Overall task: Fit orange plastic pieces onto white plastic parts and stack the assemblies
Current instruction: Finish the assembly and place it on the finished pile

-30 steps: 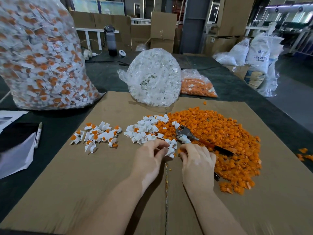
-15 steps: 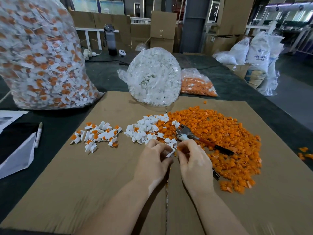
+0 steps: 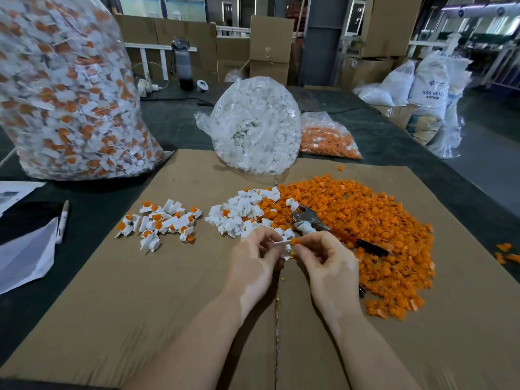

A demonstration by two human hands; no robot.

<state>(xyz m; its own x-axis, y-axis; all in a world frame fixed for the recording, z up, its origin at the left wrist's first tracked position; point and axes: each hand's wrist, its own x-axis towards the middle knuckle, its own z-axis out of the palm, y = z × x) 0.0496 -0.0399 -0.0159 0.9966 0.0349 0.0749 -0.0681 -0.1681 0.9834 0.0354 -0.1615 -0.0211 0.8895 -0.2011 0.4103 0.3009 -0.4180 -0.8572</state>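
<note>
Both hands have lifted a little off the cardboard
The left hand pinches a white part; the right hand pinches an orange piece against it.

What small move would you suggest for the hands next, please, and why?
Probably press the two parts fully together. The left hand pinches a white part and the right hand holds an orange piece at its end, so they look to be meeting but perhaps not seated. The finished pile lies to the left for afterwards.
</note>
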